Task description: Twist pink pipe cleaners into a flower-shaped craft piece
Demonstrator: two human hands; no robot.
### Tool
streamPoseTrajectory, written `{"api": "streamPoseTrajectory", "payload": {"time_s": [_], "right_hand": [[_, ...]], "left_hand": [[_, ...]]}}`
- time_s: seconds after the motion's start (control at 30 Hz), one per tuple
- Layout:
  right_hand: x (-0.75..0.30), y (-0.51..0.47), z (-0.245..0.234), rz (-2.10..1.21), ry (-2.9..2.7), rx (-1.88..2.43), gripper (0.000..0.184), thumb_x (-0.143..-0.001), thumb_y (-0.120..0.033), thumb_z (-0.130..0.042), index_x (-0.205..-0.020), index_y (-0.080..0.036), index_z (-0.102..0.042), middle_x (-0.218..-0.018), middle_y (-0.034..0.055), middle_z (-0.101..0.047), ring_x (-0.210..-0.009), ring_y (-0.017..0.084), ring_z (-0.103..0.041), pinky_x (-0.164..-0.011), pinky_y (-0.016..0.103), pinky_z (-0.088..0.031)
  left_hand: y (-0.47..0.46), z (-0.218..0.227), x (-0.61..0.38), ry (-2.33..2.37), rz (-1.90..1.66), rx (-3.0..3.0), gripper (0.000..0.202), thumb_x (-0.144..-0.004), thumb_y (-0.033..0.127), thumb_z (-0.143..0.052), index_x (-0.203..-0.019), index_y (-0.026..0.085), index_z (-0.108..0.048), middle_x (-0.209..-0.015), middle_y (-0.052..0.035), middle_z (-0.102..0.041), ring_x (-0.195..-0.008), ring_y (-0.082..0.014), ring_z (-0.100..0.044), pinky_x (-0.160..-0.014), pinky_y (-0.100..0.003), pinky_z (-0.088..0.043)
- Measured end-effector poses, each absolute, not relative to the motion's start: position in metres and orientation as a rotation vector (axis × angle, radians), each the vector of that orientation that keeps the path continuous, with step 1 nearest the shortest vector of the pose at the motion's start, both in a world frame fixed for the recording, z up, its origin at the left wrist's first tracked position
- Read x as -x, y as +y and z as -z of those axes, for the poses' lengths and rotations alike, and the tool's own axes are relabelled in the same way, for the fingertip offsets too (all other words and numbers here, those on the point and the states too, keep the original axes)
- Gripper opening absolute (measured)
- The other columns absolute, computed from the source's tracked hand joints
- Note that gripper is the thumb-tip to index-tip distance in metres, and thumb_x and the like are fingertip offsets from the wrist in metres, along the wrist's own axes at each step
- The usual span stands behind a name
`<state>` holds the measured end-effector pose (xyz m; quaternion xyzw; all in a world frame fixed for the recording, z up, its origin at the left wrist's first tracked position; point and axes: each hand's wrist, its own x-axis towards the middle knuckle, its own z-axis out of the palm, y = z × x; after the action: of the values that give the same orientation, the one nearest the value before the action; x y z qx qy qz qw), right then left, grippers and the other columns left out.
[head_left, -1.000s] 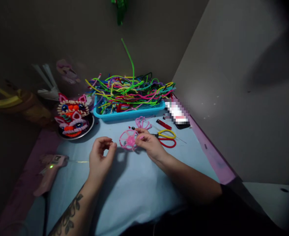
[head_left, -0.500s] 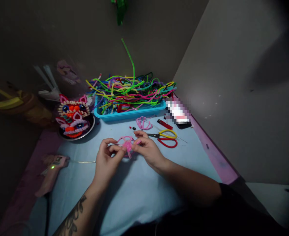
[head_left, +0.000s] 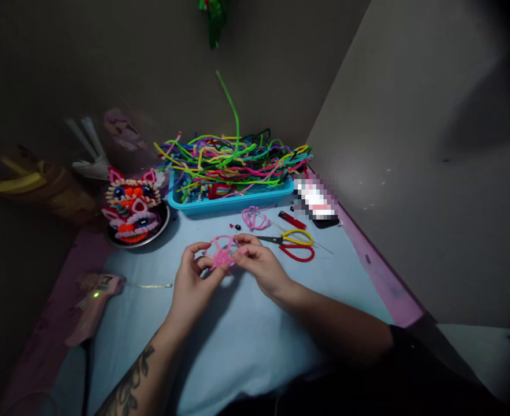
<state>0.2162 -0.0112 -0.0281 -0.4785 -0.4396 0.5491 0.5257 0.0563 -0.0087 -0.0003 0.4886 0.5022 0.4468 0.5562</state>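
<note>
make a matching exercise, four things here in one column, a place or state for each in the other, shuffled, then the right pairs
1. round pink fuzzy spoked frame
2. pink gun-shaped tool
3. scissors with yellow and red handles
4. blue rectangular plastic tray

A. showing a green light
B. heaped with multicoloured fuzzy stems
C. between the left hand and right hand
D. beside a narrow red object

Pairs: 1-C, 2-A, 3-D, 4-B

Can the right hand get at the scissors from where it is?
Probably yes: the scissors lie close to the right hand, handles in plain view, though it would likely have to release the pink piece first.
</note>
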Motion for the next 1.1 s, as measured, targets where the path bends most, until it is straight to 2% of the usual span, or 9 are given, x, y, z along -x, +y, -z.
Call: {"api": "streamPoseTrajectory", "payload": {"time_s": [0.27, 0.47, 0.6, 0.7, 0.8, 0.93, 1.1], "right_hand": [[-0.216, -0.009, 0.028, -1.330, -1.059, 1.174, 0.037, -0.074, -0.052, -0.074, -0.062, -0.020, -0.061, -0.113, 0.0058, -0.053, -0.110, 0.022, -0.054, -0.101, 0.036, -0.039], [-0.216, -0.010, 0.027, -1.262, -1.096, 1.195, 0.032, -0.076, -0.046, -0.073, -0.062, -0.021, -0.060, -0.111, 0.0056, -0.052, -0.119, 0.023, -0.051, -0.105, 0.036, -0.037], [-0.217, -0.010, 0.029, -1.205, -1.147, 1.212, 0.032, -0.080, -0.047, -0.070, -0.064, -0.021, -0.061, -0.111, 0.0059, -0.054, -0.117, 0.023, -0.053, -0.103, 0.037, -0.039], [-0.220, -0.010, 0.029, -1.052, -1.183, 1.241, 0.026, -0.081, -0.047, -0.069, -0.076, -0.022, -0.066, -0.110, 0.0065, -0.057, -0.111, 0.023, -0.056, -0.097, 0.038, -0.043], [-0.224, -0.013, 0.024, -0.767, -1.276, 1.258, 0.017, -0.082, -0.041, -0.070, -0.088, -0.026, -0.071, -0.106, 0.0063, -0.061, -0.106, 0.023, -0.058, -0.095, 0.040, -0.044], [-0.227, -0.017, 0.019, -0.472, -1.519, 1.258, 0.011, -0.084, -0.035, -0.070, -0.092, -0.033, -0.077, -0.096, 0.0050, -0.069, -0.098, 0.025, -0.058, -0.094, 0.046, -0.044], [-0.226, -0.018, 0.021, -0.402, -1.683, 1.258, 0.012, -0.086, -0.031, -0.068, -0.091, -0.036, -0.079, -0.090, 0.0024, -0.076, -0.096, 0.027, -0.055, -0.091, 0.049, -0.045]], "left_hand": [[-0.007, -0.005, -0.055, 1.123, -0.959, -1.099, 0.050, -0.065, 0.026, -0.081, -0.104, 0.023, -0.050, -0.060, 0.0048, -0.069, -0.058, -0.0148, -0.064, -0.058, -0.024, -0.043], [-0.007, -0.006, -0.056, 1.085, -0.907, -1.084, 0.051, -0.063, 0.026, -0.083, -0.103, 0.022, -0.052, -0.060, 0.0046, -0.069, -0.056, -0.0150, -0.064, -0.059, -0.025, -0.044], [-0.007, -0.005, -0.057, 1.079, -0.904, -1.077, 0.052, -0.063, 0.026, -0.084, -0.104, 0.022, -0.052, -0.061, 0.0037, -0.070, -0.057, -0.0152, -0.065, -0.060, -0.025, -0.045], [-0.006, -0.005, -0.056, 1.098, -0.937, -1.014, 0.056, -0.061, 0.029, -0.085, -0.104, 0.021, -0.051, -0.060, 0.0034, -0.070, -0.056, -0.0147, -0.064, -0.059, -0.024, -0.045], [-0.003, -0.004, -0.056, 1.123, -0.985, -0.945, 0.058, -0.059, 0.032, -0.086, -0.103, 0.021, -0.050, -0.059, 0.0037, -0.070, -0.053, -0.0137, -0.063, -0.059, -0.024, -0.045], [-0.002, -0.005, -0.055, 1.124, -1.009, -0.896, 0.059, -0.056, 0.033, -0.088, -0.101, 0.020, -0.052, -0.058, 0.0036, -0.069, -0.052, -0.0137, -0.062, -0.059, -0.024, -0.046], [-0.003, -0.005, -0.056, 1.097, -0.985, -0.889, 0.060, -0.056, 0.033, -0.089, -0.101, 0.020, -0.052, -0.059, 0.0035, -0.070, -0.053, -0.0138, -0.063, -0.060, -0.024, -0.046]]}}
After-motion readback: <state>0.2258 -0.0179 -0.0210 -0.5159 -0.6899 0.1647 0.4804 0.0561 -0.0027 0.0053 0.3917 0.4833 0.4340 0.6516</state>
